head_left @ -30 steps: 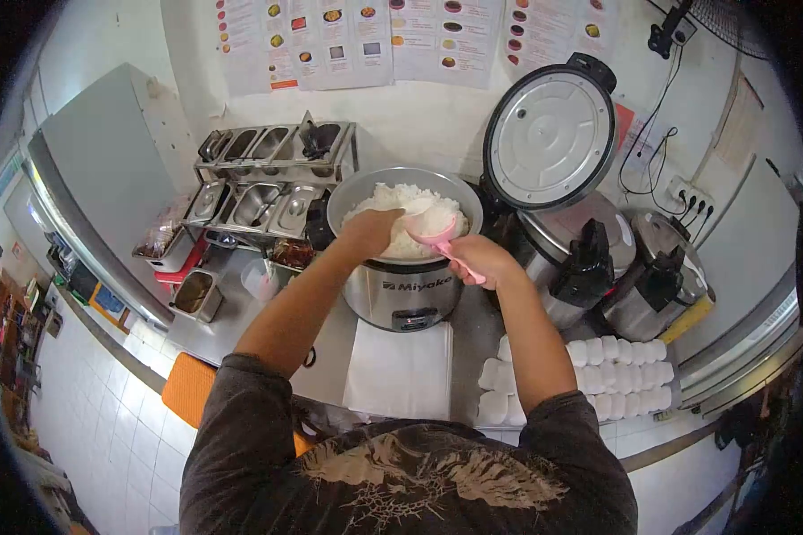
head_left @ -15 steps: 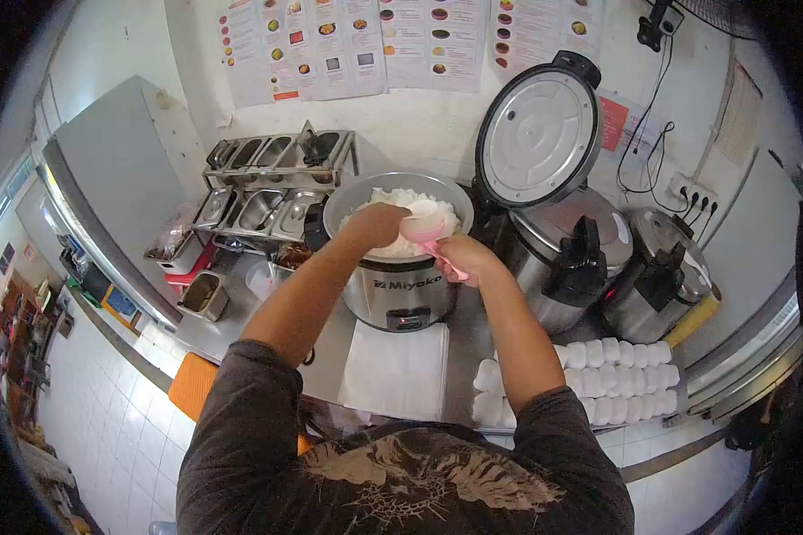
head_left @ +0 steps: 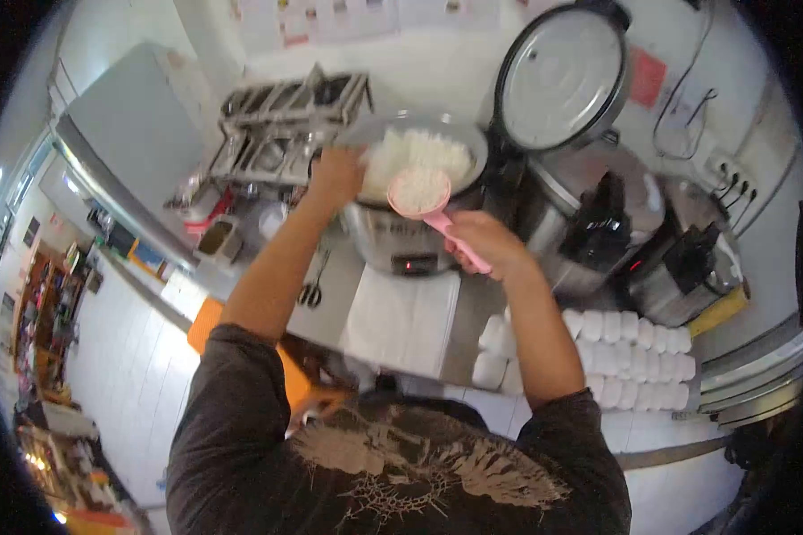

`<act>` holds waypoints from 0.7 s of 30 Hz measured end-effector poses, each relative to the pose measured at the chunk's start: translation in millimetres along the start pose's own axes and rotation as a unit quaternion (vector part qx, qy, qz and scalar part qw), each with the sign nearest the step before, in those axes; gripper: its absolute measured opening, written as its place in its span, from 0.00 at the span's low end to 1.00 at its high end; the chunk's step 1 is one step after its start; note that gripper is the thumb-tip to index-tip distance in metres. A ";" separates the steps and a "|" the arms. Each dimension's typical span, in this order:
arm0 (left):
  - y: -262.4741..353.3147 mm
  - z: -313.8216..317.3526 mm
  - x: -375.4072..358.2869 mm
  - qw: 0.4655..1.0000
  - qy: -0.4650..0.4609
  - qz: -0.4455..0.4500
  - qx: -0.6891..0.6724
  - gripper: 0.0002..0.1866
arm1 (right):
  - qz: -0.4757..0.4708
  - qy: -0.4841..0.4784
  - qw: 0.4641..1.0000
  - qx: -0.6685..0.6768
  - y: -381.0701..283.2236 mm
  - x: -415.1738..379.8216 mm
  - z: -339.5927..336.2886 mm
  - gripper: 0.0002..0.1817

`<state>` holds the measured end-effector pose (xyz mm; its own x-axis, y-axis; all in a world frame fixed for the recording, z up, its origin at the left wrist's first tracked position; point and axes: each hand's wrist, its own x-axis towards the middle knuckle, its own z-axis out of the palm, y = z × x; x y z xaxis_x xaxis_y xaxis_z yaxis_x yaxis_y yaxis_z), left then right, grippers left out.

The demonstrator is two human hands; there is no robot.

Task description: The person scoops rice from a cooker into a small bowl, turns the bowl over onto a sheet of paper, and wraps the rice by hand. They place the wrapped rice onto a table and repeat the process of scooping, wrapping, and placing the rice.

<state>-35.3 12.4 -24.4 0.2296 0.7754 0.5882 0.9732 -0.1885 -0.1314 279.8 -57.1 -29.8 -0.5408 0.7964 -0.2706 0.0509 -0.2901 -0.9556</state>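
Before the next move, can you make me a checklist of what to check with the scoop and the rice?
1. Right hand gripping the pink scoop by its handle: ok.
2. Scooped rice in the scoop's bowl: ok, it looks well filled.
3. Left hand free: cannot tell, it is blurred near the pot's left side.
4. Scoop clear of the rice cooker: not ok, it overlaps the cooker in this view.
5. White paper on the counter in front of the cooker: ok.
6. White packs lined up in rows at the right: ok.
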 end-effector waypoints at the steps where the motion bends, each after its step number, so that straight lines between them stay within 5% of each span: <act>1: 5.2 -10.3 -14.0 0.997 0.009 0.000 -0.077 0.17 | 0.011 -0.021 1.000 0.019 8.2 -15.7 6.7 0.10; 3: 15.0 -20.6 -37.1 0.972 0.044 -0.008 -0.230 0.12 | 0.033 -0.031 0.999 0.010 39.4 -28.0 16.3 0.17; 6: 27.1 -1.4 -124.7 0.958 -0.115 -0.100 -0.244 0.08 | 0.042 0.007 0.996 -0.072 101.0 -34.2 35.6 0.27; 8: 15.5 43.0 -193.9 0.920 -0.253 -0.050 -0.294 0.08 | 0.021 0.054 0.991 -0.118 140.3 -27.3 51.1 0.28; 10: 1.4 94.4 -266.0 0.905 -0.267 0.095 -0.316 0.16 | -0.138 0.152 0.939 -0.276 190.0 -12.6 62.8 0.32; 13: -0.5 103.8 -322.0 0.871 -0.405 0.065 -0.269 0.31 | -0.214 0.186 0.849 -0.445 227.9 -3.0 87.2 0.37; 17: -3.0 110.5 -344.4 0.892 -0.350 0.073 -0.277 0.26 | -0.085 0.161 0.785 -0.592 299.9 10.6 107.3 0.38; 21: -6.6 128.9 -356.1 0.911 -0.326 0.095 -0.233 0.23 | -0.008 0.180 0.761 -0.623 278.5 10.6 124.8 0.38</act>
<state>-122.4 -184.8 -335.9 0.4986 0.8663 -0.0285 0.8403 -0.4750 0.2612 183.5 -195.7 -284.2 -0.2956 0.9536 -0.0568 0.9251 0.2708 -0.2663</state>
